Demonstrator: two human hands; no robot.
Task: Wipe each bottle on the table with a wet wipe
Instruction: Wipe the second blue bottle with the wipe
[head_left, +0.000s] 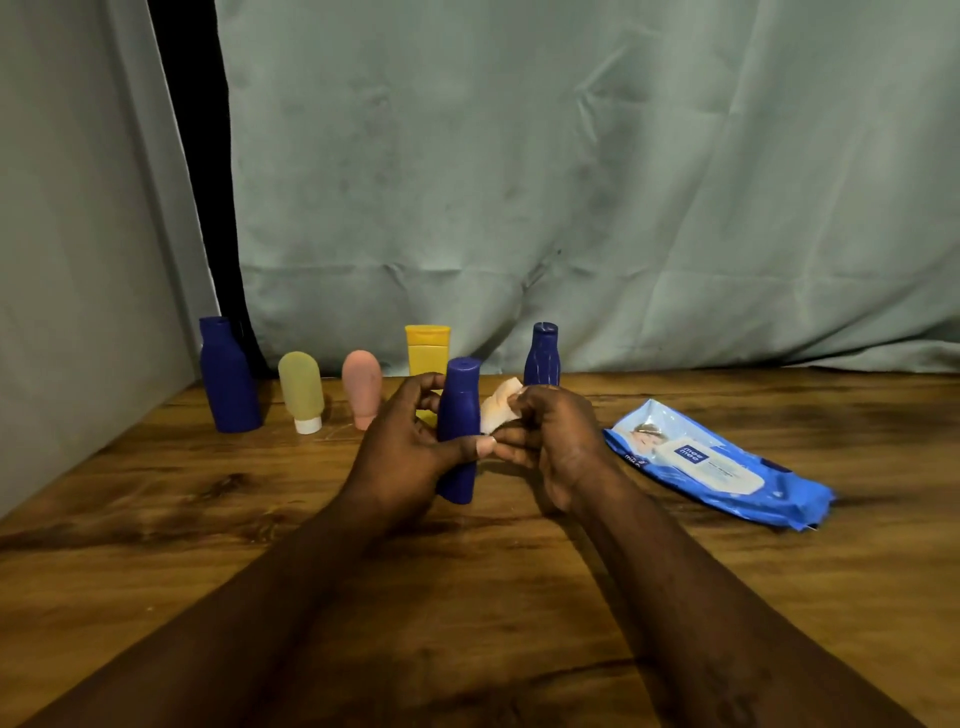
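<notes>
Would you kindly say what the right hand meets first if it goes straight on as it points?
Probably the dark blue bottle in the left hand, the wet wipe in the right hand touching first.

I see two bare hands, the left grip and right grip. Behind each grip the wrist and forearm are uncovered. A short-trimmed thumbnail shows on the left grip.

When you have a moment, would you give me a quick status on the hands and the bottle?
Left hand grips small blue bottle. Right hand pinches wet wipe beside it. Wipes pack lies off right, nothing blocking.
</notes>
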